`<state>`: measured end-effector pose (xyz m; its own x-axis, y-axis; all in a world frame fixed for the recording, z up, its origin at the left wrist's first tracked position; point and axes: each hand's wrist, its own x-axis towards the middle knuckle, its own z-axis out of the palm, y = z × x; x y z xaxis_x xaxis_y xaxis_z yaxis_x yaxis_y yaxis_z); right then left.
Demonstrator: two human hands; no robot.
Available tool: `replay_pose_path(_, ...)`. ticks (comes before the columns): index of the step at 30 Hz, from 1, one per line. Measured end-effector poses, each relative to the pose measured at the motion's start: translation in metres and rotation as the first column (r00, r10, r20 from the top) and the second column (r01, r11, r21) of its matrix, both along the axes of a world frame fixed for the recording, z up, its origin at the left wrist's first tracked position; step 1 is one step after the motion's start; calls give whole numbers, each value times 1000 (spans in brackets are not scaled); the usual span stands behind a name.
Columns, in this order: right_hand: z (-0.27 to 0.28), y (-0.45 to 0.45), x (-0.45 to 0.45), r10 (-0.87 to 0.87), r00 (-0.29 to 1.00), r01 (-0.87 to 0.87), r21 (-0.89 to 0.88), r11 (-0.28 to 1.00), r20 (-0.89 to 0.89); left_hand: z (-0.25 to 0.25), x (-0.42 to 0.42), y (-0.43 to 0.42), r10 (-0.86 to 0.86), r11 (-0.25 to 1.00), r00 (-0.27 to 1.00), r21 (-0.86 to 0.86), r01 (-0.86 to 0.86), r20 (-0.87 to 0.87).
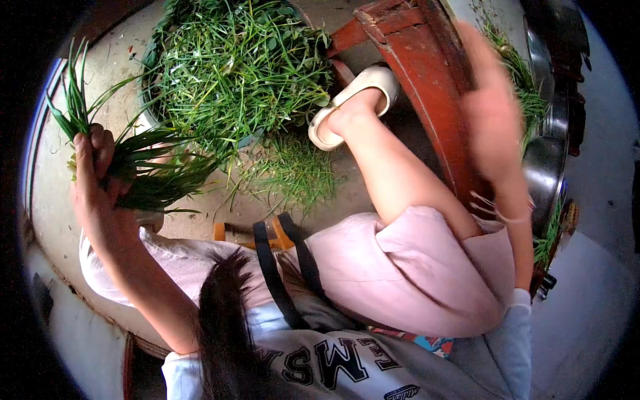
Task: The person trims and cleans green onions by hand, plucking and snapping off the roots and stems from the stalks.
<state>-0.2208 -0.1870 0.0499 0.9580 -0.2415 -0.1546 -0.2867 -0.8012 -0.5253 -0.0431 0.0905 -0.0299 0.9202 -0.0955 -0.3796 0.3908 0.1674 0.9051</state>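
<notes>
At the left, my left hand (93,160) is closed around a bunch of chives (150,163). The long, thin green leaves fan out to the right of the fist and stick up above it. My right hand (490,113) is smeared by motion in front of a red wooden bench or stool (423,80), so its fingers cannot be made out. Whether it touches the wood is unclear. A large heap of cut greens (240,73) fills a round tub (150,87) on the floor ahead.
Loose green blades (293,170) lie on the floor below the tub. My foot in a cream clog (373,83) stands beside it. Along the right are a metal bowl (543,170) and more greens (527,87). A yellow-brown stool edge with black straps (287,233) shows near my lap.
</notes>
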Motion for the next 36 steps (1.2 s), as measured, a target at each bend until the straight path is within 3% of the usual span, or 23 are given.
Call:
replay_pose_path(2,-59,-9,-39,212,932,-238,-57,970,-293,3,-2,2,-27,999,1000,26,27,-9)
replay_pose_path(3,-95,-19,-77,351,878,-344,80,935,-326,7,-5,2,-32,999,999,24,32,11)
replay_pose_path(7,-54,-10,-69,492,831,-491,74,868,-259,7,-6,-4,5,1000,1000,28,-5,4)
replay_pose_path(8,-33,-4,-60,171,937,-59,344,937,-306,4,-7,-5,16,998,1000,62,-16,6)
replay_pose_path(9,-14,-1,-52,-140,891,377,531,759,-433,2,-8,-6,26,995,1000,97,-27,7)
replay_pose_path(11,11,8,-46,-392,871,490,595,638,-296,8,-13,-15,2,996,1000,93,-3,8)
replay_pose_path(13,20,8,-42,-421,874,475,607,637,-243,18,-14,-23,37,987,999,158,-34,-16)
replay_pose_path(15,23,10,-38,-409,894,444,507,739,-186,18,-12,-21,-77,997,997,16,77,-10)
replay_pose_path(21,22,16,-21,-203,952,275,354,894,-228,8,-7,-2,14,994,999,108,-19,42)
replay_pose_path(23,27,19,-16,-83,923,189,256,948,-376,2,-6,6,0,998,999,63,-3,47)
replay_pose_path(25,28,21,-13,-25,917,115,204,972,-398,4,-9,8,56,990,997,124,-61,48)
replay_pose_path(27,30,24,-8,65,933,-54,42,998,-354,6,-8,11,47,998,999,46,-48,26)
replay_pose_path(28,31,24,-5,69,933,-60,36,998,-354,5,-6,15,53,998,998,39,-54,26)
replay_pose_path(30,30,24,-1,13,968,-64,-198,978,-249,1,-1,25,19,1000,999,3,-19,28)
replay_pose_path(31,30,22,1,16,968,-68,-201,977,-250,1,0,28,23,1000,999,0,-23,27)
replay_pose_path(33,28,19,7,14,999,-32,-380,924,-50,2,1,33,11,999,1000,-47,-11,10)
replay_pose_path(34,27,21,13,-8,998,29,-335,942,63,2,1,35,17,999,1000,-48,-16,10)
replay_pose_path(36,34,22,24,39,997,-15,-339,941,63,2,0,37,46,999,998,24,-47,45)
